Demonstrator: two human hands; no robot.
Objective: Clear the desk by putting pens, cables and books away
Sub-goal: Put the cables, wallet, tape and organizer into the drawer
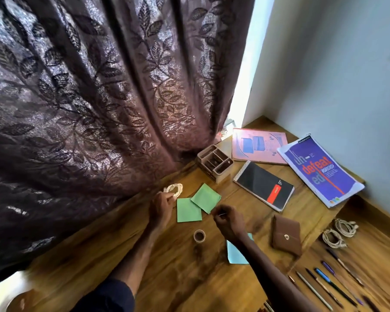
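White coiled cable (174, 189) sits in the middle of the frame, pinched in the fingers of the left hand (161, 207) by the dark leafy curtain (81, 97). The right hand (227, 221) is curled shut just right of it, over two green paper squares (198, 202) on the wooden desk (185, 278). I cannot tell what it grips. Two more white cable bundles (339, 233) lie at the right. A row of pens (331, 284) lies at the lower right. A brown pen holder box (214, 162) stands in the upper middle. Next to it lie a pink book (259, 146), a black spiral notebook (263, 185) and a purple book (320, 170). A brown leather pouch (286, 235) lies right of the right hand.
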